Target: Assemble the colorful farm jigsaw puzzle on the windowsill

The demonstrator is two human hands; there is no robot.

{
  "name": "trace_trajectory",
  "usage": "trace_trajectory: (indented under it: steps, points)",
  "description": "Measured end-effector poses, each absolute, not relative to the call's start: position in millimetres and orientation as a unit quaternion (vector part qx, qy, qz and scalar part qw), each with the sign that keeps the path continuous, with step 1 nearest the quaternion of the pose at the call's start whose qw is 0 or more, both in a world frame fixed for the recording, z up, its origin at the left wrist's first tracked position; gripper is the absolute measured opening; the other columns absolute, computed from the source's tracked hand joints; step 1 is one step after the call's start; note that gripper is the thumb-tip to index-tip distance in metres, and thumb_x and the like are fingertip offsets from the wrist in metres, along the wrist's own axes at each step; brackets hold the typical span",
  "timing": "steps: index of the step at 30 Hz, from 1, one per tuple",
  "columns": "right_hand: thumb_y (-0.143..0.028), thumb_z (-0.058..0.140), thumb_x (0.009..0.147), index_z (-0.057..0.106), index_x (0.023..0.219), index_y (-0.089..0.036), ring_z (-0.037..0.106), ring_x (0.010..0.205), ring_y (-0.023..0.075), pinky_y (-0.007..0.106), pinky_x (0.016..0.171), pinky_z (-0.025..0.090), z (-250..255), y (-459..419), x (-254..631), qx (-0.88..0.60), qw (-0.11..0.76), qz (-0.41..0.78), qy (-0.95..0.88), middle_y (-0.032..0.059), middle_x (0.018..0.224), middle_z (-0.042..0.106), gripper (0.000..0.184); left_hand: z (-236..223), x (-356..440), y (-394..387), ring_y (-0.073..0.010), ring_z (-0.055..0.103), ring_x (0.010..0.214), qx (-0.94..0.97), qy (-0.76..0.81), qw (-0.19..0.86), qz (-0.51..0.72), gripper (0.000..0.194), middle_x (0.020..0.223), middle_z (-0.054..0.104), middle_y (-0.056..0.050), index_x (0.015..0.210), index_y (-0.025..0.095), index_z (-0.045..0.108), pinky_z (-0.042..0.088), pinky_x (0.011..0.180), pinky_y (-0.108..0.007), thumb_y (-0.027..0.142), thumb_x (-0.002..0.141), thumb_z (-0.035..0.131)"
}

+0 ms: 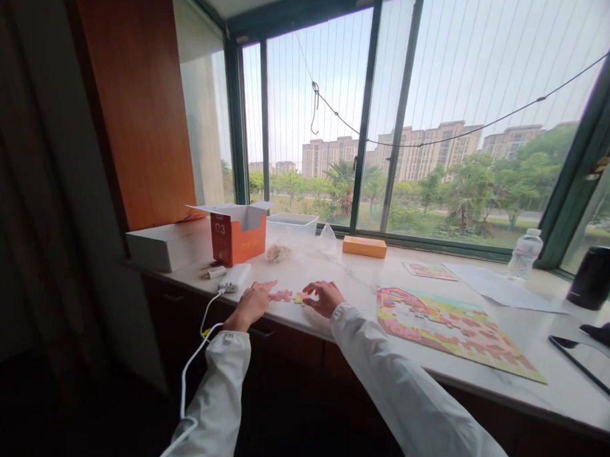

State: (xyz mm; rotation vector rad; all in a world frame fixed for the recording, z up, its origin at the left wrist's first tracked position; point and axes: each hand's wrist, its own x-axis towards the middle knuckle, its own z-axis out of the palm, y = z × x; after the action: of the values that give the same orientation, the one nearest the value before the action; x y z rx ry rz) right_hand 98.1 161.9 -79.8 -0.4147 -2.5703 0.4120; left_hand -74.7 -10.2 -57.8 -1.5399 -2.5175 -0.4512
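Observation:
Small pink jigsaw puzzle pieces lie on the white counter between my two hands. My left hand rests at their left side, fingers stretched out and apart, the tips touching or very close to the pieces. A yellow jigsaw puzzle piece is at the fingertips of my right hand, whose fingers are bent and closed on its right edge. To the right lies a partly filled jigsaw puzzle with a farm-like picture and a white gap in its left half.
Behind my hands stand an orange-red box, a clear bag of pieces and an orange carton. A white adapter with a cable sits left. Rightward are a bottle, a black cup and a phone.

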Motion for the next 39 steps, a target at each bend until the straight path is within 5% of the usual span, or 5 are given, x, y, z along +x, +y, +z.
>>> trace_trajectory:
  steps: [11,21,32,39]
  points:
    - [-0.039,0.081,0.072,0.066,0.086,-0.025,0.060,0.084,0.0195,0.033,0.080,0.040,-107.8,165.2,30.6,-0.142,0.273,0.200,-0.930,0.0004,0.083,0.069,0.026,-71.5,-100.7,-2.7,-0.0206,0.065,0.109,-0.592,-0.777,0.031,-0.211,0.044,0.117,0.070,-0.009,0.135,0.023,0.061,0.046,0.099,-0.030,0.032,0.092,0.057]
    - [-0.039,0.086,0.070,0.062,0.083,-0.025,0.060,0.094,0.0194,0.035,0.090,0.037,-85.5,180.1,37.0,-0.104,0.290,0.209,-0.928,-0.0025,0.091,0.070,0.030,-78.3,-109.8,12.8,-0.0272,0.060,0.114,-0.628,-0.726,0.148,-0.237,0.041,0.126,0.068,-0.007,0.129,0.021,0.062,0.047,0.100,-0.040,0.038,0.093,0.050]
    - [-0.036,0.086,0.067,0.058,0.072,-0.022,0.067,0.088,0.0176,0.031,0.088,0.042,-57.7,264.6,195.3,-0.109,0.326,0.194,-0.919,0.0002,0.092,0.077,0.033,-42.9,17.9,112.5,-0.0266,0.058,0.109,-0.726,-0.649,0.142,-0.178,0.039,0.123,0.069,-0.007,0.131,0.023,0.061,0.046,0.094,-0.036,0.028,0.093,0.058]
    - [-0.054,0.082,0.066,0.056,0.068,-0.021,0.067,0.083,0.0179,0.032,0.085,0.048,-60.3,313.0,321.1,-0.176,0.341,0.236,-0.893,0.0041,0.091,0.077,0.042,-31.3,110.7,195.3,-0.0233,0.058,0.106,-0.822,-0.541,0.078,-0.161,0.037,0.111,0.072,-0.006,0.128,0.026,0.064,0.045,0.096,-0.033,0.036,0.092,0.062]
